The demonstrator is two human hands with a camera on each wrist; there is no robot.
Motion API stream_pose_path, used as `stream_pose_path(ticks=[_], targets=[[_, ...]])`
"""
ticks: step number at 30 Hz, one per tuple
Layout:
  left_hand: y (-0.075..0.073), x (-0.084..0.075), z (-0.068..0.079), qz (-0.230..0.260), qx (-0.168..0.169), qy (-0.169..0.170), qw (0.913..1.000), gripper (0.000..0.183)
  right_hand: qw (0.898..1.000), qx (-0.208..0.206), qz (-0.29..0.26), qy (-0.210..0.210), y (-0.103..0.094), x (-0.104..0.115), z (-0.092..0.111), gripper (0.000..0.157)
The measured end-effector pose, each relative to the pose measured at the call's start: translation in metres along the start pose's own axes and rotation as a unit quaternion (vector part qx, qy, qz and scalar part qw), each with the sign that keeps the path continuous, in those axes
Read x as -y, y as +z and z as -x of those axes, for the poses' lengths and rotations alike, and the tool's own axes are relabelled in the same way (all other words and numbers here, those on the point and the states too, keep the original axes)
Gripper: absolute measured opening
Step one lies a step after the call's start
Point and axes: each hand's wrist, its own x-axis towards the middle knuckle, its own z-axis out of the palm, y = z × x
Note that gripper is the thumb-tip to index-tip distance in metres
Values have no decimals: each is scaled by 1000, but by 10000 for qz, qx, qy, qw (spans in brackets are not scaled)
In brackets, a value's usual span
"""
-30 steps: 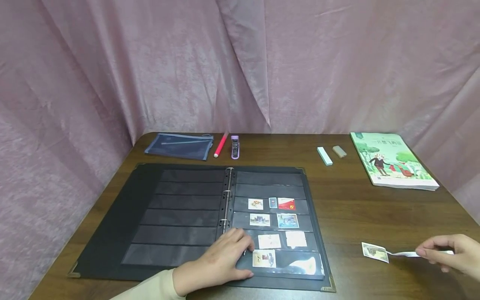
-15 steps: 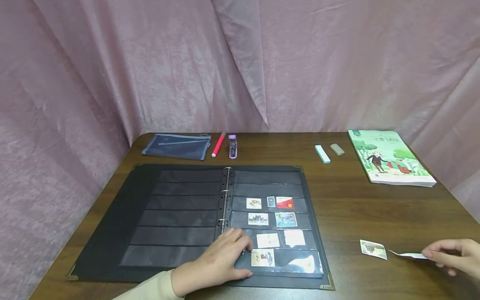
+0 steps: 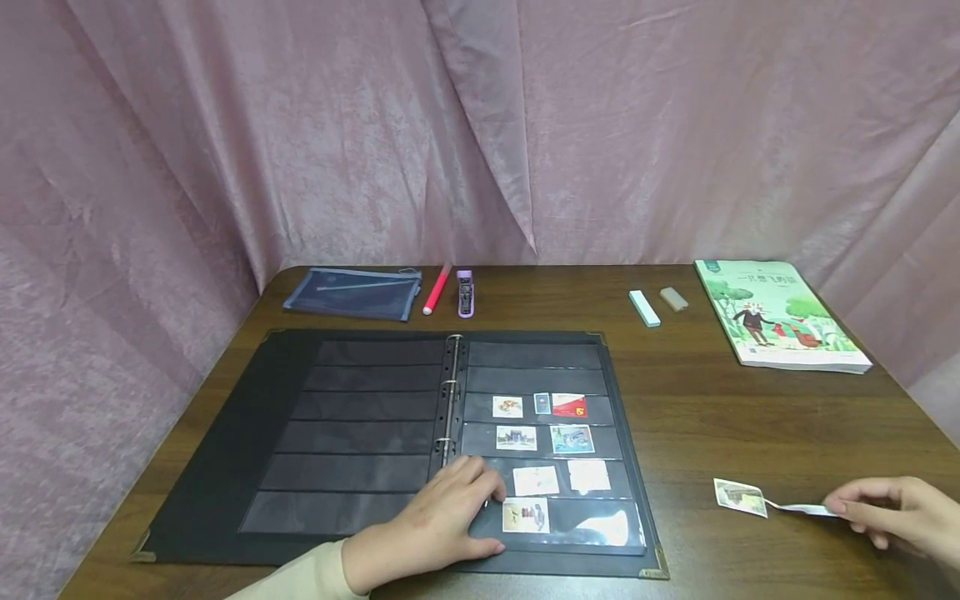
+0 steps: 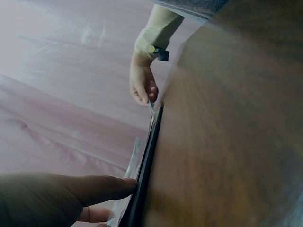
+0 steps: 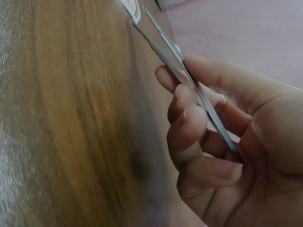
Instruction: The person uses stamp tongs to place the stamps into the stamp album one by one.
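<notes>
In the head view my right hand (image 3: pixel 892 512) holds a pair of metal tweezers (image 5: pixel 163 49) between thumb and fingers. Their two prongs stand apart in the right wrist view. One tip meets the edge of a loose postage stamp (image 3: pixel 741 497) on the table, right of the album. A black stamp album (image 3: pixel 217 433) lies spread out. Across the lower part of its right page rests my left hand (image 3: pixel 446 517), fingers loosely bent, thumb (image 4: pixel 102 187) along the near edge. Beside those fingers a stamp (image 3: pixel 526 515) sits in the bottom strip. Several other stamps fill the strips above.
Along the back of the wooden table (image 3: pixel 697 417) lie a blue mesh pouch (image 3: pixel 356 292), a red marker (image 3: pixel 437 290), a purple stapler (image 3: pixel 466 294), a pale blue bar (image 3: pixel 644 307) and an eraser (image 3: pixel 673 298). A green book (image 3: pixel 780 317) is at back right.
Half a second ago the tweezers stood slightly apart from the loose stamp; now a tip meets its edge. Right hand and stamp have shifted a little left. My left hand stays put.
</notes>
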Motion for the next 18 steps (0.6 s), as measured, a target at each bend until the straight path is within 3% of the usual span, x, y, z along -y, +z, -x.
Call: stream_pose_path(ticks=[5, 9, 16, 18], targets=[[0, 0, 0, -25, -8, 25, 10000, 42, 9998, 182, 21, -126, 1, 4, -4, 40], [0, 0, 0, -21, 8, 21, 10000, 42, 9994, 125, 289, 169, 3, 13, -10, 27], [-1, -1, 0, 37, 102, -50, 9999, 43, 9993, 317, 132, -143, 7, 19, -16, 25], [-1, -1, 0, 54, 108, -60, 9999, 43, 9994, 288, 159, -61, 10, 24, -18, 23]])
